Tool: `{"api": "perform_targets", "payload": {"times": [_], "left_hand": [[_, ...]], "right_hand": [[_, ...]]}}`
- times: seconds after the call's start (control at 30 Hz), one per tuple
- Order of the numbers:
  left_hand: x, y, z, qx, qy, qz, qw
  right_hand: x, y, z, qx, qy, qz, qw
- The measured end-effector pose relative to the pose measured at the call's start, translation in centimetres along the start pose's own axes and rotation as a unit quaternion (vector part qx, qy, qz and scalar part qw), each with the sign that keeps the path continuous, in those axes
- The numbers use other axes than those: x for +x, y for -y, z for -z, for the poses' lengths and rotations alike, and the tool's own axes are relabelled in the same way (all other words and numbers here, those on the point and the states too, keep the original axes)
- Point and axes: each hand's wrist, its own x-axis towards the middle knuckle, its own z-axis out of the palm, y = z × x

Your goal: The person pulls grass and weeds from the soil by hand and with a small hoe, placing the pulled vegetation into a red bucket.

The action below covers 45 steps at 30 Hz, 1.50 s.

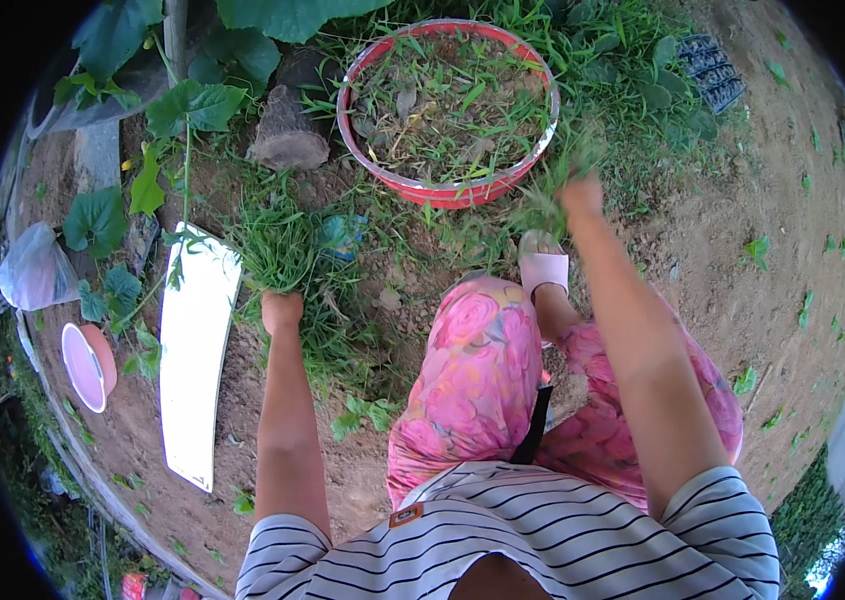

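Observation:
My left hand (282,309) is closed round a big bunch of green grass (276,247), held low over more loose grass. Off to the right, my right hand (581,201) grips a smaller tuft of grass (589,154), blurred by motion, beside the rim of a round red tub (460,196). Soil, dry leaves and grass blades fill that tub. Close below my right hand is my foot in a pink slipper (545,270). Between the left-hand bunch and the tub, a crumpled blue-green wrapper (342,234) lies in the grass.
A white panel (196,360) lies on the soil left of my left arm. Further left are a pink basin (85,367) and a plastic bag (36,266). A cut log (290,135) stands near the tub. A black plastic tray (711,71) lies at upper right.

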Motion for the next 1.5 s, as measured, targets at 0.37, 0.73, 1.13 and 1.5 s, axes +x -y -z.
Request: {"api": "perform_targets", "payload": {"times": [0.37,0.73,1.13,1.5], "left_hand": [[-6.8,-8.5,-2.0,-0.286,0.110,-0.179,0.935],[-9.3,-11.6,14.2,-0.600,0.189,-0.025,0.777],[-6.9,-8.6,14.5,-0.378,-0.026,-0.364,0.851],[1.3,10.2,22.7,-0.150,-0.290,-0.060,0.943]], "right_hand": [[-19.1,8.5,-6.4,-0.043,0.255,0.146,0.955],[-20.9,28.0,-3.9,-0.064,0.489,0.414,0.765],[-22.5,29.0,4.1,0.045,0.634,0.455,0.624],[-4.7,7.9,10.7,0.137,0.365,0.103,0.915]]}}
